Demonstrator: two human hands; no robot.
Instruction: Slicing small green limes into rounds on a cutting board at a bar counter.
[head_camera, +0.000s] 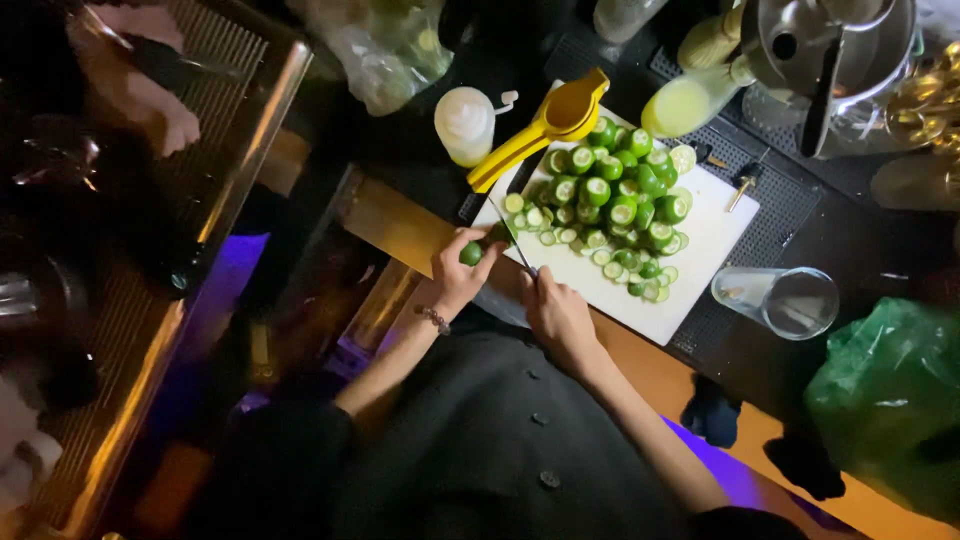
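Knife (512, 240) slants up-left from closed right hand (556, 312); left hand (462, 272) fingers pinch a lime (471, 253).

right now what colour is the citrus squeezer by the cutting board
Yellow; the citrus squeezer shows best in the head view.

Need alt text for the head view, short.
Seen from above, a person's left hand holds a small lime at the edge of a white cutting board while the right hand cuts with a knife. Cut limes are piled on the board beside a yellow citrus squeezer.
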